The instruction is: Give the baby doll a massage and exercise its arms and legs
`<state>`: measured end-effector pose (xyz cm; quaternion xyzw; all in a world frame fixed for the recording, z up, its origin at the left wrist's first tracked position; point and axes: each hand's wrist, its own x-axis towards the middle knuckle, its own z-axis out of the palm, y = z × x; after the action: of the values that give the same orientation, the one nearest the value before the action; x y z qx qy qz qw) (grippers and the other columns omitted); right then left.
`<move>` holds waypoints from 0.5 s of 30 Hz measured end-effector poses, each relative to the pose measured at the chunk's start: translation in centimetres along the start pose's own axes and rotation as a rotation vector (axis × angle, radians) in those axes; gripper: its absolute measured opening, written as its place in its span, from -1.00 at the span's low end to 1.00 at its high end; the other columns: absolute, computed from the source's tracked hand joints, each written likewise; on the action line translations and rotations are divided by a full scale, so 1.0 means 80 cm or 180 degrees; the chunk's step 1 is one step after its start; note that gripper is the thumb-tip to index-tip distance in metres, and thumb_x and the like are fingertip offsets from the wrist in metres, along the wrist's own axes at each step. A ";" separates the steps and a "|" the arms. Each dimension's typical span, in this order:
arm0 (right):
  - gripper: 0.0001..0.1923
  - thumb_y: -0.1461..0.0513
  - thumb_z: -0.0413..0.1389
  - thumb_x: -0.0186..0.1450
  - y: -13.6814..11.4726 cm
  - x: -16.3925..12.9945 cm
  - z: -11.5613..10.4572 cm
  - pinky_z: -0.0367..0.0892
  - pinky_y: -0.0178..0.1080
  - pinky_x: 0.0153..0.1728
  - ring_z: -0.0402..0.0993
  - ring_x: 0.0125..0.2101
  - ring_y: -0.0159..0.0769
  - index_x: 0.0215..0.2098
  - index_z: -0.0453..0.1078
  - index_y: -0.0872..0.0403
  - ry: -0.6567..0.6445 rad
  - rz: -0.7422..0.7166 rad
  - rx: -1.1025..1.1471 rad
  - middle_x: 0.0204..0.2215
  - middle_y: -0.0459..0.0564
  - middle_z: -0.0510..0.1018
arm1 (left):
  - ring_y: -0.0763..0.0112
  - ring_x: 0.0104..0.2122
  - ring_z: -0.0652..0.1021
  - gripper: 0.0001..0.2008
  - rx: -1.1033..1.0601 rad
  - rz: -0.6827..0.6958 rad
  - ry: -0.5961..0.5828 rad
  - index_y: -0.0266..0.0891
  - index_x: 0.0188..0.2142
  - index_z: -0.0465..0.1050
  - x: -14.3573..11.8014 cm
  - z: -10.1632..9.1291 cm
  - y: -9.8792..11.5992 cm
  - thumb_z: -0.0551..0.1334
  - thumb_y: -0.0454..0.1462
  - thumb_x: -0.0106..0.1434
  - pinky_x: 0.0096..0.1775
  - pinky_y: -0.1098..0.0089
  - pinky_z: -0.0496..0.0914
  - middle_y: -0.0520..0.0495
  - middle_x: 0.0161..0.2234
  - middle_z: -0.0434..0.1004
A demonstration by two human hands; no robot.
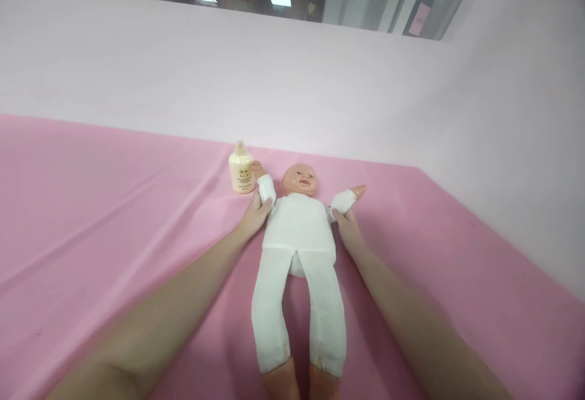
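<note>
Clasping doll [298, 229] arms, left hand [254, 214], right hand [347, 229].

A white-clothed doll [297, 229] and a cream bottle [241, 171] lie on a pink sheet [114, 205].

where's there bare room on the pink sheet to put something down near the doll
Bare pink sheet runs wide to the left of the bottle and left arm. Another bare patch lies right of the doll, between the right hand and the pale wall. It is crowded at the doll's shoulders, where the left hand grips one sleeve beside the bottle.
</note>
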<state>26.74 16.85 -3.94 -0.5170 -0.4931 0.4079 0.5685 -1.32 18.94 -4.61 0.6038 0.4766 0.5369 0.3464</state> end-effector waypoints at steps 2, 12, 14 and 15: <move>-0.51 0.07 0.12 0.15 -0.002 -0.002 0.000 0.29 -0.10 0.05 0.38 0.01 -0.14 0.04 0.33 0.00 0.0020 0.0000 0.0094 -0.07 -0.06 0.52 | 0.20 0.08 0.37 -0.44 -0.0071 0.0067 0.0007 -0.23 0.21 0.04 0.000 0.000 0.001 0.10 -0.08 0.30 0.07 0.24 0.25 -0.20 0.10 0.32; -0.51 0.06 0.05 0.22 -0.001 -0.003 0.001 0.25 -0.06 0.05 0.40 -0.02 -0.14 0.07 0.33 0.06 -0.0258 -0.0268 -0.0255 -0.04 0.01 0.51 | 0.18 0.17 0.30 -0.42 0.0045 0.0345 -0.0303 -0.16 0.28 0.03 -0.004 0.001 0.013 0.09 -0.15 0.30 0.18 0.19 0.17 -0.11 0.22 0.23; -0.54 0.12 0.02 0.22 -0.003 -0.004 0.003 0.24 -0.06 0.05 0.40 -0.04 -0.16 0.07 0.34 0.07 -0.0473 -0.0434 -0.0398 -0.03 0.01 0.51 | 0.17 0.17 0.31 -0.47 0.0135 0.0489 -0.0463 -0.17 0.24 0.13 -0.005 0.002 0.019 0.09 -0.18 0.29 0.19 0.18 0.16 -0.09 0.19 0.28; -0.56 0.16 0.01 0.22 -0.004 -0.005 0.004 0.22 -0.06 0.06 0.39 -0.03 -0.17 0.05 0.35 0.06 -0.0550 -0.0536 -0.0465 -0.03 0.00 0.50 | 0.17 0.16 0.32 -0.50 0.0183 0.0555 -0.0507 -0.17 0.22 0.19 -0.005 0.002 0.023 0.09 -0.20 0.29 0.19 0.17 0.17 -0.08 0.17 0.31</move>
<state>26.32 16.45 -3.65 -0.4768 -0.6103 0.3648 0.5169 -0.78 18.01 -3.06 0.6933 0.4085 0.5014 0.3178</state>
